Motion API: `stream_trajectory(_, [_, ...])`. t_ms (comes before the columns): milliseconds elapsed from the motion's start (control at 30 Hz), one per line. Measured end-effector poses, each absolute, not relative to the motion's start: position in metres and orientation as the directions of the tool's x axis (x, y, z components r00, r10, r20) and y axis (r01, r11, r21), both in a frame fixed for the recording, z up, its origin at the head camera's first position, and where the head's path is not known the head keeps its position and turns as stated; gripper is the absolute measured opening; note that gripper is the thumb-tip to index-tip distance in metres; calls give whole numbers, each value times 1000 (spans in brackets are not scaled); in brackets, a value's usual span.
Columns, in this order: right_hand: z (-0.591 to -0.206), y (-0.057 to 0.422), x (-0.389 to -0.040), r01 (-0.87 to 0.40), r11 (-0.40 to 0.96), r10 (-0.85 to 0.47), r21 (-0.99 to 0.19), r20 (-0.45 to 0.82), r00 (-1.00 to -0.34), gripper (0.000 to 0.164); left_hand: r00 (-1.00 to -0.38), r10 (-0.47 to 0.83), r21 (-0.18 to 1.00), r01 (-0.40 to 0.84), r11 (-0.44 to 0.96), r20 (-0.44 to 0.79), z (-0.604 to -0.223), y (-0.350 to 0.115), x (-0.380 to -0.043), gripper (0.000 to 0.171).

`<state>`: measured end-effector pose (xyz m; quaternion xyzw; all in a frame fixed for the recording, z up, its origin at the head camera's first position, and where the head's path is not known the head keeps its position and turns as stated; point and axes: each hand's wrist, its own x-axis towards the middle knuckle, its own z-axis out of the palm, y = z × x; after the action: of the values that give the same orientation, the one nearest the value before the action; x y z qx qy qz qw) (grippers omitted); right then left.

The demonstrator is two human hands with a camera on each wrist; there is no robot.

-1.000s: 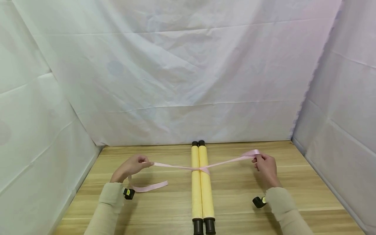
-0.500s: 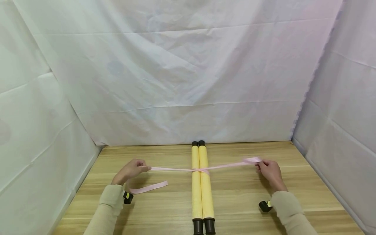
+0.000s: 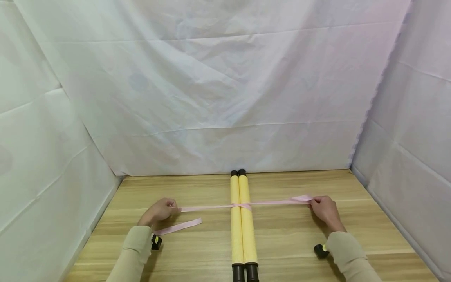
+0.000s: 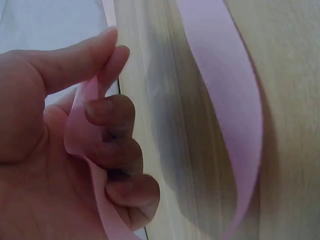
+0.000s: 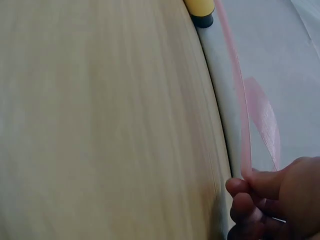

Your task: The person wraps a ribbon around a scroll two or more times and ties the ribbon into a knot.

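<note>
- The pink ribbon point(image 3: 241, 205) lies across two yellow rods point(image 3: 244, 239), wrapped and crossed on top of them, nearer their 12 o'clock ends than their 6 o'clock ends.
- At 9 o'clock from that crossing, the person's left grip point(image 3: 160, 210) is clenched on the ribbon: thumb and forefinger pinch it, and the strip runs on through the palm, behind the other curled fingers.
- At 3 o'clock, the right grip point(image 3: 325, 209) pinches the other side between thumb and fingers, with a short folded loop standing out by the fingertips.
- Between both grips the ribbon is stretched nearly straight.
- A loose tail point(image 3: 181, 227) lies at 8 o'clock from the crossing, near the left wrist.
- The rods rest side by side on the wood-grained surface point(image 3: 285, 243), running 12 to 6, dark caps at both ends.
- White cloth point(image 3: 225, 86) hangs beyond at 12, and along 9 and 3.
</note>
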<state>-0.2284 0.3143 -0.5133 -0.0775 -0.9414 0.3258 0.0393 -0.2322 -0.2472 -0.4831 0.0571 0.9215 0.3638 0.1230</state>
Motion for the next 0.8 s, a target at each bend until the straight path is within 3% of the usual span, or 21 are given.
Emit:
stream_trajectory(400, [-510, 324, -231, 66, 799, 61, -597, -28, -998, 31, -968, 171, 594, 31, 804, -181, -487, -241, -229, 32])
stream_trajectory(800, [-509, 320, -228, 100, 786, 66, -610, -78, -995, 35, -987, 54, 435, -17, 900, -151, -481, -223, -228, 25])
